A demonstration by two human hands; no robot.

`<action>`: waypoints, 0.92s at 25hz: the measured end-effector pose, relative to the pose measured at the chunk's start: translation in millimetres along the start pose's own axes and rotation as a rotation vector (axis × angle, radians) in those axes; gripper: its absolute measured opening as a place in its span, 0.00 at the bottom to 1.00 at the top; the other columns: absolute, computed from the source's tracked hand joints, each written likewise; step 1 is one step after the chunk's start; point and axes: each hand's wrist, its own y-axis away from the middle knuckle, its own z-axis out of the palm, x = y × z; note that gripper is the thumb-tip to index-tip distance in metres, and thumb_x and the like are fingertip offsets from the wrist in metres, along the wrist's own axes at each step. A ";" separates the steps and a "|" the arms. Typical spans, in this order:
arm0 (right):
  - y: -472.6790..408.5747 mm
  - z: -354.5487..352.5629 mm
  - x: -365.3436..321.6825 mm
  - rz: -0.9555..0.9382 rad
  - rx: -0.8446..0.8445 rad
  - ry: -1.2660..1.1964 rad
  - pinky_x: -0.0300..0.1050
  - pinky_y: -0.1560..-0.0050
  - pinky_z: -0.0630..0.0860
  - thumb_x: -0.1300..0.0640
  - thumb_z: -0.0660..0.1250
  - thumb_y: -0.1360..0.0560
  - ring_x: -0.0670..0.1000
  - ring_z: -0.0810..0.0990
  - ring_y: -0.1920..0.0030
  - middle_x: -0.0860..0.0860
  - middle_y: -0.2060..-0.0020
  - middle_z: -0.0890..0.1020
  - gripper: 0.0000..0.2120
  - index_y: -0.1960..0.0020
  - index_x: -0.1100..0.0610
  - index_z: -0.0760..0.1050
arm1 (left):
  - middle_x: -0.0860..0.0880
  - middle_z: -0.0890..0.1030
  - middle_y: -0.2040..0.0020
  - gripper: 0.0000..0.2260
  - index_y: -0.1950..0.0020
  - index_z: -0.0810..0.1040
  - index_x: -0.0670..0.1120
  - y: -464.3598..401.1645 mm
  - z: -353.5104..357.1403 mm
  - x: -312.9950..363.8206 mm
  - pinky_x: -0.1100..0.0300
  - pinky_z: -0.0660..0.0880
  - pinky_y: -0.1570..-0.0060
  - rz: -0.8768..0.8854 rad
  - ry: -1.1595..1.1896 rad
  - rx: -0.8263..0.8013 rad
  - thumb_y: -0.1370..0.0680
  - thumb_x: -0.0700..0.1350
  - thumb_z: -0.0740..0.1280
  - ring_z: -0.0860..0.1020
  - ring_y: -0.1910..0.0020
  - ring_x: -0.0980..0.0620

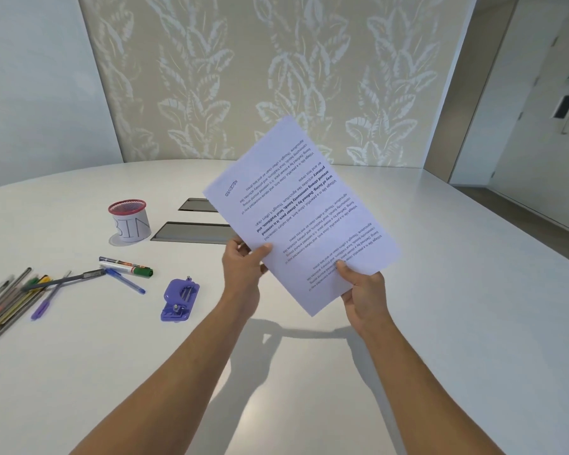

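Note:
A printed white sheet of paper is held up above the white table, tilted, its text upside down to me, with a "RECEIVED" stamp near its far left edge. My left hand pinches the sheet's left edge, thumb on top. My right hand pinches the near corner, thumb on the printed side. Both forearms reach in from the bottom of the view.
A small red-rimmed mesh cup labelled "BIN" stands at the left. Several pens and markers lie scattered near the left edge. A purple stamp tool lies beside them. Two recessed cable hatches sit mid-table.

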 end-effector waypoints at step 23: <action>-24.9 -38.1 -24.2 -0.084 -0.098 0.575 0.49 0.53 0.79 0.70 0.70 0.27 0.52 0.85 0.54 0.52 0.52 0.86 0.12 0.49 0.55 0.81 | 0.49 0.85 0.48 0.17 0.44 0.78 0.49 -27.6 -74.6 29.8 0.48 0.81 0.52 0.091 -0.550 -0.266 0.31 0.42 0.73 0.83 0.49 0.45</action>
